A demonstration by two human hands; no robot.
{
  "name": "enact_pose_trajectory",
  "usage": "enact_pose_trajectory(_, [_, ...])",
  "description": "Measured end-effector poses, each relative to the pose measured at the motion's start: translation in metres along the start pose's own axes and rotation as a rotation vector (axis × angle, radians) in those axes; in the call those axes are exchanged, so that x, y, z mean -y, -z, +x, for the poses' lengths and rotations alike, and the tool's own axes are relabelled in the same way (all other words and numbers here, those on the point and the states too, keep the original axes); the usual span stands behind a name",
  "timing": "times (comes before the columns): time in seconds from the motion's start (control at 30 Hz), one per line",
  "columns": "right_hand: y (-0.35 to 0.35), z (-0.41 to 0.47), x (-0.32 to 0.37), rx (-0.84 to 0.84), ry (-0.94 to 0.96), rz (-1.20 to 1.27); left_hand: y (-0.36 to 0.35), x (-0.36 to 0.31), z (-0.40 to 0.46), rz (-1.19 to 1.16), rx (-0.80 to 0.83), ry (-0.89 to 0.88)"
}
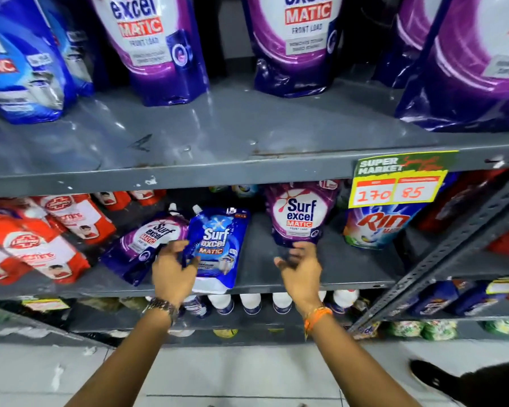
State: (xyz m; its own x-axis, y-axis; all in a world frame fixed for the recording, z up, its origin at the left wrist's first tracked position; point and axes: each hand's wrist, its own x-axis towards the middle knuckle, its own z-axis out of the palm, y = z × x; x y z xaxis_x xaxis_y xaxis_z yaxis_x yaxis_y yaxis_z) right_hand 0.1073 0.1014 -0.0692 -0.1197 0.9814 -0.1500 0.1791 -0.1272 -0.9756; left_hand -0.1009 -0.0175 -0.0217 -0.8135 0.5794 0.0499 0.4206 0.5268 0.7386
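Head view, supermarket aisle: your left hand (171, 268) curls its fingers round the left side of the blue pouch (218, 245), which leans back at the front edge of the middle shelf (350, 265) with its foot on the lip. Your right hand (301, 267) is spread and relaxed at the base of the upright purple pouch (299, 215), further back near the shelf's middle. It appears to brush the pouch, though blur makes contact hard to call.

The risks, as a judgement: the blue pouch looks soft and glossy and is gripped by one side only, so it could sag and slip off the front edge onto the white-capped bottles (250, 302) below or the tiled floor (247, 371). Pulling it away could also drag the leaning purple pouch (147, 242) lying against its left side. A nudge from your right fingers could topple the upright purple pouch backwards.

The racking is grey painted metal, scuffed and chipped, with a perforated upright at the right end. Red packs (41, 245) fill the left end of the middle shelf, and a Rin pouch (376, 227) stands towards its right end. Above that, a yellow price tag (397, 186) is stuck to the front edge of the upper shelf (218, 133), where large purple pouches (294, 39) stand
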Motion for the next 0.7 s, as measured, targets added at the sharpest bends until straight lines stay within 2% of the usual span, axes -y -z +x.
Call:
enact_pose_trajectory(0.07, [-0.033,-0.004,0.009,0.19,-0.069,-0.047,0.01,0.019,0.005,0.059,0.084,0.122])
enact_pose_trajectory(0.13, [-0.062,0.002,0.022,0.3,-0.114,-0.106,0.012,0.03,0.014,-0.006,0.263,0.251])
enact_pose_trajectory(0.17, [-0.075,0.006,0.03,0.31,-0.146,-0.129,0.011,0.034,0.019,-0.116,0.34,0.306])
enact_pose_trajectory(0.27, [-0.103,0.017,0.044,0.27,-0.217,-0.195,0.002,0.031,0.033,-0.432,0.422,0.447])
enact_pose_trajectory(0.37, [-0.119,0.027,0.043,0.284,-0.274,-0.254,-0.001,0.021,0.043,-0.487,0.474,0.481])
enact_pose_trajectory(0.5, [-0.119,0.034,0.031,0.294,-0.387,-0.114,0.003,0.027,0.05,-0.561,0.527,0.549])
enact_pose_trajectory(0.57, [-0.115,0.031,0.026,0.29,-0.383,-0.042,0.004,0.025,0.044,-0.58,0.56,0.522])
enact_pose_trajectory(0.7, [-0.101,0.015,0.035,0.308,-0.319,0.012,0.002,0.03,0.039,-0.577,0.509,0.396])
